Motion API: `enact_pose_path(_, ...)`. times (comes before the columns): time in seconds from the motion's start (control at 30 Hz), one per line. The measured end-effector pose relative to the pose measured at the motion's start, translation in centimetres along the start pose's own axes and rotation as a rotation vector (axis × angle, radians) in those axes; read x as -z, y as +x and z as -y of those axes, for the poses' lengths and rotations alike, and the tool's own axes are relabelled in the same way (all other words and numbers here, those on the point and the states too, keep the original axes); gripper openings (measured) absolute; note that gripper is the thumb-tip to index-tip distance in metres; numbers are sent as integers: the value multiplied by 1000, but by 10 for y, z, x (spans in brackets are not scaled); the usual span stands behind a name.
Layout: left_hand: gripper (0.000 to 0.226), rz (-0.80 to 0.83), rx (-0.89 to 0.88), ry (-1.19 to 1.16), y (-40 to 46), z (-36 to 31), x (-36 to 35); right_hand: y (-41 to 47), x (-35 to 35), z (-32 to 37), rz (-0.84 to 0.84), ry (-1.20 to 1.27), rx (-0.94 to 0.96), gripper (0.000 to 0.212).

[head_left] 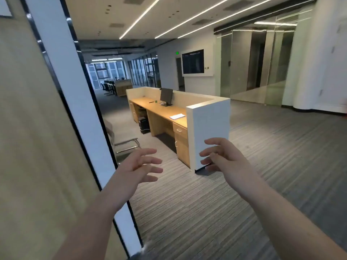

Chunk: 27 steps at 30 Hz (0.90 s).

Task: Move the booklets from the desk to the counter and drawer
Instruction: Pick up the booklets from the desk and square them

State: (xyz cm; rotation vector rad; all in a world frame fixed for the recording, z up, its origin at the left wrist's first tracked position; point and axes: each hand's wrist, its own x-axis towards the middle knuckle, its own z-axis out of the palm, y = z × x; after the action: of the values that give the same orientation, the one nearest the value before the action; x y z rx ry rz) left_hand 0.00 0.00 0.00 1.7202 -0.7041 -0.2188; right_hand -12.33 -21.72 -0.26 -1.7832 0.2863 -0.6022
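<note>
A long wooden desk (159,109) stands several steps ahead, enclosed by a white counter wall (208,128). White booklets (177,116) lie flat near the desk's right end. Under that end is a drawer unit (180,131) with its drawers closed. My left hand (139,167) is raised in front of me, fingers spread, holding nothing. My right hand (218,156) is also up with fingers apart and empty, seen in front of the counter's white end panel. Both hands are far from the desk.
A dark monitor (166,96) and small items sit on the desk. A computer tower (144,124) stands beneath it. A metal chair (124,143) is by the door frame (78,109) at my left. Grey carpet (262,156) stretches ahead and right.
</note>
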Motion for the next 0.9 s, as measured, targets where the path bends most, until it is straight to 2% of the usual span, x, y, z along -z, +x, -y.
enact_pose_path(0.27,35,-64,-79,-8,152,0,-61,136,66,-43,-56,42,31,31)
enact_pose_path(0.4,37,-86,-63,-22,212,15,-79,202,74,-58,-69,47,54,32)
enact_pose_path(0.67,38,-155,-21,-12,332,57,-57,338,44,-94,-49,32,58,29)
enact_pose_path(0.9,36,-143,-39,26,465,104,-11,472,-11,-129,-56,44,57,31)
